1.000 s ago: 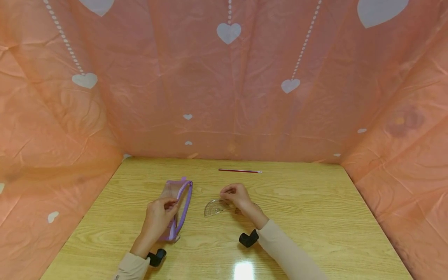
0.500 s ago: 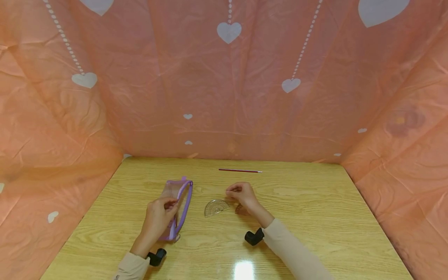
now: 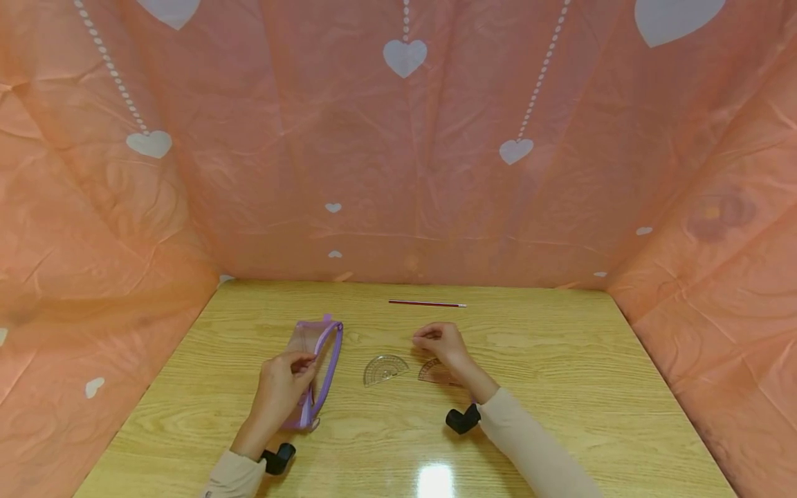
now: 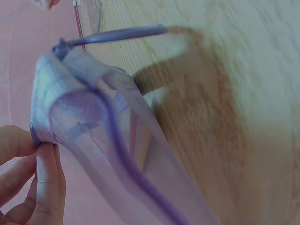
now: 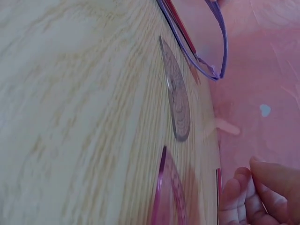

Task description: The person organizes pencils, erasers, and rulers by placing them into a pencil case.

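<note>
My left hand (image 3: 278,384) pinches the near rim of a purple see-through pencil case (image 3: 300,337), whose zipped mouth gapes toward the right. Through its side in the left wrist view, a red and tan stick-like item (image 4: 136,140) shows inside. A clear protractor (image 3: 385,370) lies flat to the right of the case. Beside it is a pinkish protractor (image 3: 434,372), partly covered by my right wrist. My right hand (image 3: 445,346) hovers over the pinkish one, fingers loosely bent, thumb near the fingertips; nothing shows between them in the right wrist view (image 5: 262,194).
A dark red pencil (image 3: 427,303) with a white end lies near the back of the wooden table (image 3: 548,387). Pink cloth with white hearts (image 3: 405,173) hangs behind and along both sides. Black camera mounts sit on both wrists.
My right hand has moved rightward, away from the clear protractor, and more of the pinkish protractor now shows. The left hand and the pencil case have stayed in place.
</note>
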`<state>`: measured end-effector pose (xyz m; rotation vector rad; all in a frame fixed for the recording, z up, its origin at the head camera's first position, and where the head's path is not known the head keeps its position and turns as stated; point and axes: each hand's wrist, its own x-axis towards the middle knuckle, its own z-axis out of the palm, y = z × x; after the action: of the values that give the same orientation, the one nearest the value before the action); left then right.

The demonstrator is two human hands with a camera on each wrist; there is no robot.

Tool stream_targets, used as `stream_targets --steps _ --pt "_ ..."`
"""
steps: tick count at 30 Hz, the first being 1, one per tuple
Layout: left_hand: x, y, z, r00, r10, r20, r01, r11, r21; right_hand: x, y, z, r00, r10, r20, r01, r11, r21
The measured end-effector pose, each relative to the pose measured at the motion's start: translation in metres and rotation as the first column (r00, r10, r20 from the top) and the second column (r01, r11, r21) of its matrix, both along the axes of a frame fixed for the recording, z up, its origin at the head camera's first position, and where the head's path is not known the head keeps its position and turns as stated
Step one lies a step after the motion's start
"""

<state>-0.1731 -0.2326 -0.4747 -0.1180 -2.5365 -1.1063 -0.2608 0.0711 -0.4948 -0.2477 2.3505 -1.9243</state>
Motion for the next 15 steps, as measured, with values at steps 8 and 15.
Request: stream_targets --steps 8,15 --pt "0.000 0.000 0.000 1.000 0.002 -0.005 -0.003 1.000 -0.007 -0.002 0.009 -0.001 1.000 -0.024 -0.015 0.024 1.000 -0.006" --pt "0.000 0.000 0.001 1.000 -0.003 -0.005 0.003 1.000 -0.005 -0.006 0.018 -0.001 0.999 -0.041 -0.013 0.041 0.999 0.001"
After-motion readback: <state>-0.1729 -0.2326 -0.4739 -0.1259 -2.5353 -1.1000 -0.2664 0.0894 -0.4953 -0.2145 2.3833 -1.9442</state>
